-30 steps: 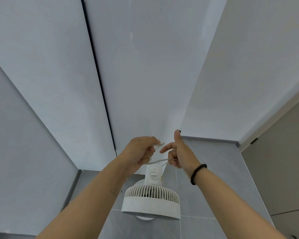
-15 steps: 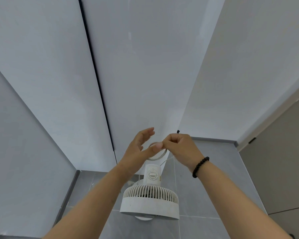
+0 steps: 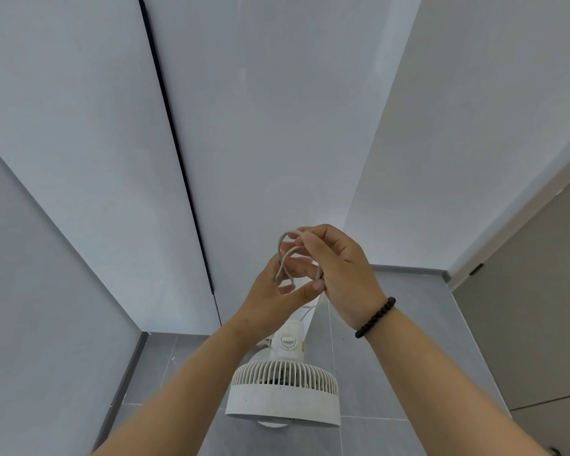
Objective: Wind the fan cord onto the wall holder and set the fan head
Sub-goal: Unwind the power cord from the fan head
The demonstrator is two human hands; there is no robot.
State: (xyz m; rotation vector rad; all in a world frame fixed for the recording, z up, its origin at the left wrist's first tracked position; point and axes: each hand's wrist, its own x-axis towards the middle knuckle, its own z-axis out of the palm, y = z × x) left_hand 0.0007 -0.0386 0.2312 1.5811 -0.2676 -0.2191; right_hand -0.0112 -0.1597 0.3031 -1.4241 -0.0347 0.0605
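A white fan hangs on the wall below my hands, its slatted head facing down and a round dial on its body. A pale grey cord runs up from the fan and forms two loops between my hands. My right hand, with a black bead bracelet on the wrist, pinches the loops at their top and right side. My left hand holds the loops from the left, fingers inside them and thumb pressed below. The wall holder is hidden behind my hands.
Pale grey wall panels fill the upper view, with a dark vertical seam at the left. Grey tiles lie behind the fan. A beige cupboard door stands at the right.
Both hands have risen a little above the fan. One stretch of cord between them has become two loops, gathered in my right fingers and held by my left hand.
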